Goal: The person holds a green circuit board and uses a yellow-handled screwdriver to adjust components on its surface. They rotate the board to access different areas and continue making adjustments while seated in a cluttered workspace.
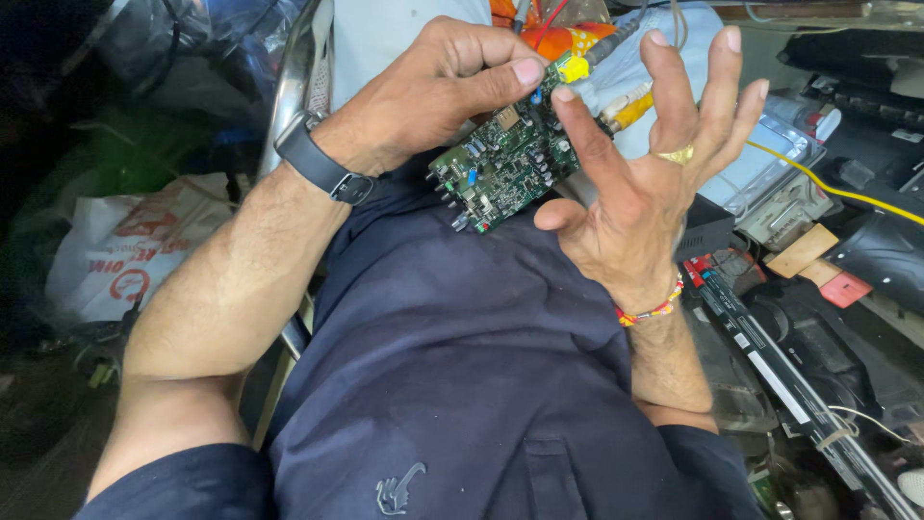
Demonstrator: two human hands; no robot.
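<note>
left hand [433,87] grip pinches circuit board [505,164], right hand [645,164] spread, above cluttered workbench [818,318].

White plastic bag [125,252] at left; yellow cable [828,183], small wooden block [802,251], black casings at right.

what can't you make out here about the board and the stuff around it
Head view only:
- Underside of the green circuit board: faces away from the camera.
- Board's far end and its connectors: partly covered by the left hand and the right hand's forefinger.
- Parts on the board: too small to identify.
- Black device at right: cut off by the frame edge.
- Top left corner: too dark to read.
</note>
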